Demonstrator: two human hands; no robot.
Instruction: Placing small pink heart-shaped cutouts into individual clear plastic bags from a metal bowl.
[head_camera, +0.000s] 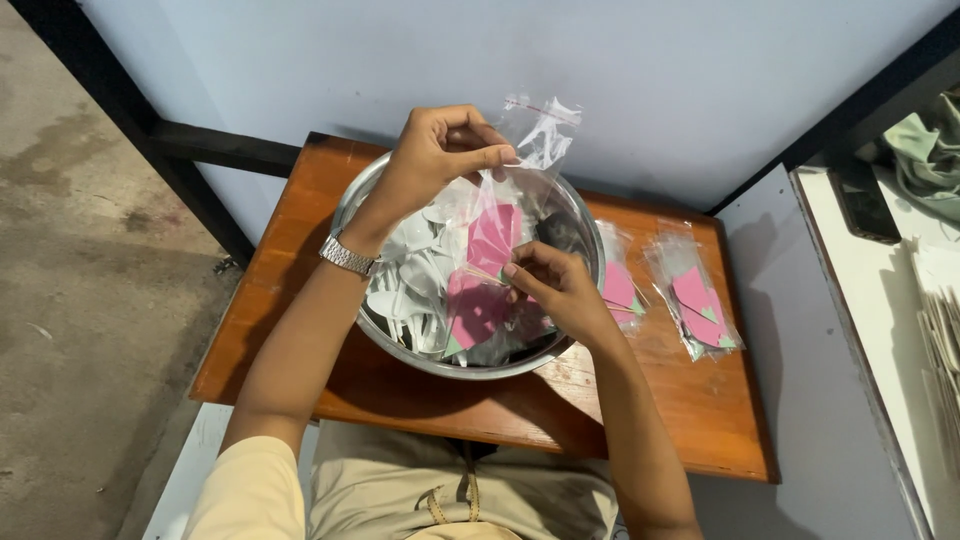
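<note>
Right now, left hand (435, 150): your fingers pinch the clear bag's (500, 215) top edge, above the steel bowl (585, 225).
Right hand (550, 285): pinches a thin stick beside the pink packet (490, 238) — partly inside.
Risk: loosen your pinch and the bag likely drops among the white spoons (410, 275) — contents spilling.

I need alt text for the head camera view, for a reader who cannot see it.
A person's left hand and right hand hold a clear plastic bag with pink paper inside, above a metal bowl of white plastic spoons. The bowl sits on a small wooden table, where two filled bags lie to its right.
</note>
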